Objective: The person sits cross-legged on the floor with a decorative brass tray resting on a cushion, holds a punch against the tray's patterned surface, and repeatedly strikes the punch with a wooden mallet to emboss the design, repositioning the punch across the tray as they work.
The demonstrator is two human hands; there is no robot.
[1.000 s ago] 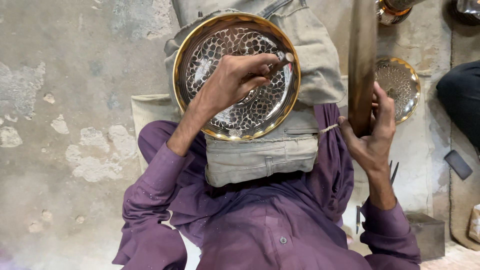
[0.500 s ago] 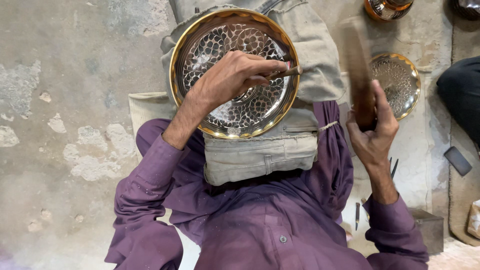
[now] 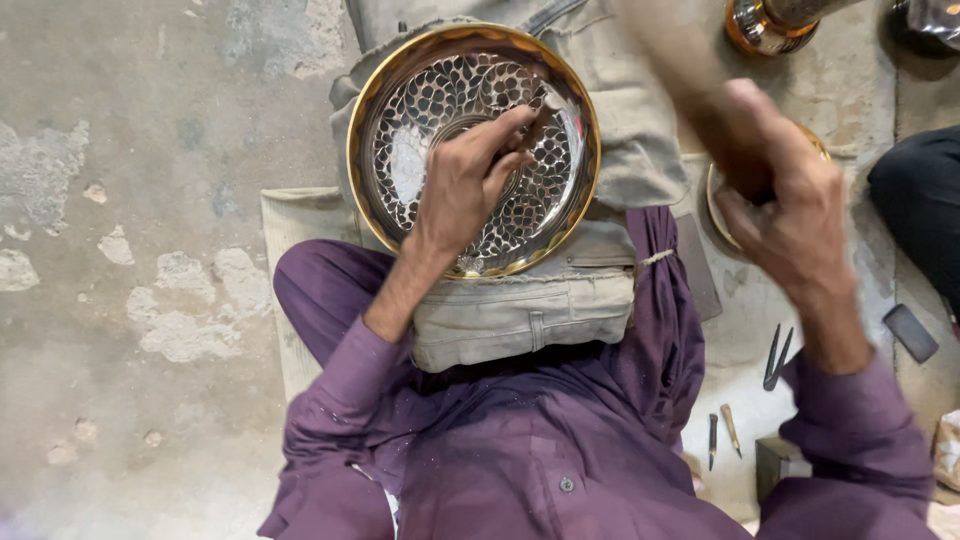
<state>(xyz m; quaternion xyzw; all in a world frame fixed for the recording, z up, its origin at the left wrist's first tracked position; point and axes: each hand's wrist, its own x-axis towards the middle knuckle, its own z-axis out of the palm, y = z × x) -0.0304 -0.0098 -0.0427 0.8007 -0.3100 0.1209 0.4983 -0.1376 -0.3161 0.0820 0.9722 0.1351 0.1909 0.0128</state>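
The left hand (image 3: 465,190) rests on a round metal plate (image 3: 400,130) with a gold-coloured rim and a leaf-like pattern cut across its silvery face. The plate lies at about 12 o'clock from the person, on a folded grey-green cloth (image 3: 520,310) spread over the lap of purple clothing (image 3: 520,450). The left fingers (image 3: 505,130) are pinched narrow around a thin punch (image 3: 545,108) whose tip meets the plate towards its 2 o'clock side; the heel of the hand lies on the plate near its 6 o'clock rim.

The right hand (image 3: 790,200) is raised at about 2 o'clock, well apart from the plate, its fingers wrapped tight round the handle of a wooden mallet (image 3: 680,60). The mallet is blurred and slants up towards 11 o'clock from the fist.

Behind the right hand a second gold-rimmed plate (image 3: 716,205) lies on the concrete floor (image 3: 130,200), mostly hidden. At 4 o'clock a few small hand tools (image 3: 775,355) lie on the floor, with a dark flat block (image 3: 910,332) farther out at 3 o'clock. A brass vessel (image 3: 765,25) stands at the top edge near 1 o'clock.
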